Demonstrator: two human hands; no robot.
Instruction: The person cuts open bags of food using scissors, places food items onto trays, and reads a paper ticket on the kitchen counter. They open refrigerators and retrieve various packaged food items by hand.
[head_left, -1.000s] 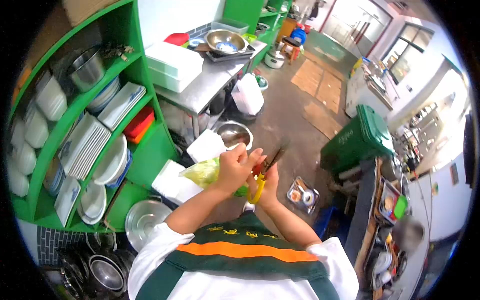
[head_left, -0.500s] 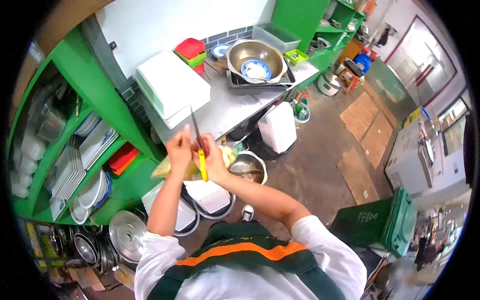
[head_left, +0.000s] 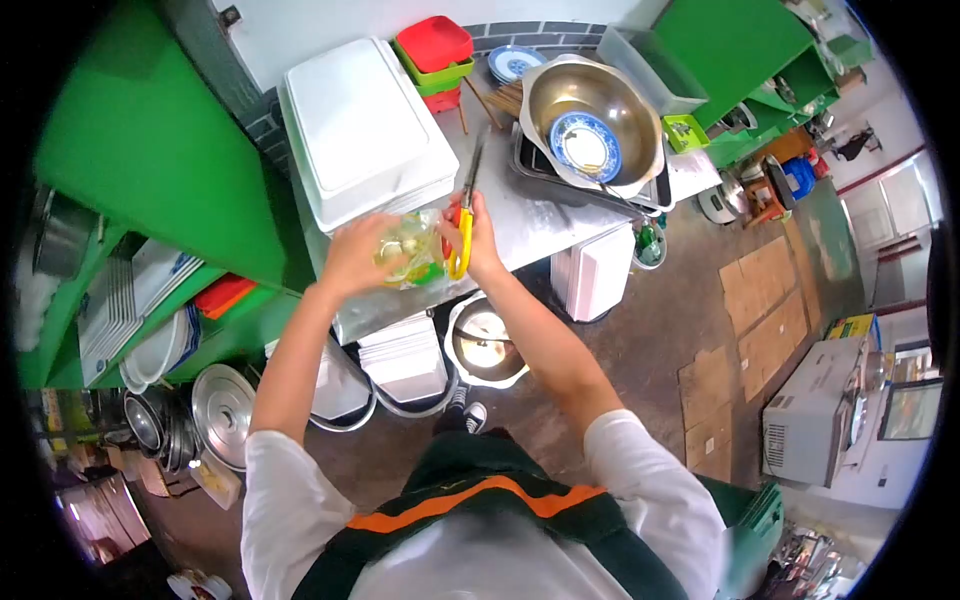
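My right hand [head_left: 484, 238] is closed around scissors [head_left: 462, 245] with yellow and red handles, their dark blades pointing up and away from me. A clear plastic bag [head_left: 410, 248] with pale yellow-green contents and a bright green patch at its bottom is gripped in my left hand [head_left: 355, 256]. The scissor handles are right beside the bag; whether my right hand also touches it, I cannot tell. Both hands are over the front edge of the metal table [head_left: 480, 180]. A white lidded box [head_left: 365, 120] stands just beyond my left hand.
A large metal basin [head_left: 640, 120] holds a blue-and-white plate [head_left: 585, 146] at the table's right. Red and green baskets [head_left: 436, 45] stand behind. Below are a metal pot [head_left: 485, 340] and stacked white trays [head_left: 405, 355]. Green shelving [head_left: 160, 140] rises on the left.
Both hands have moved forward to the table's edge and drawn apart. The bag, earlier hanging low behind my hands, is now raised in my left hand. The scissors remain in my right hand.
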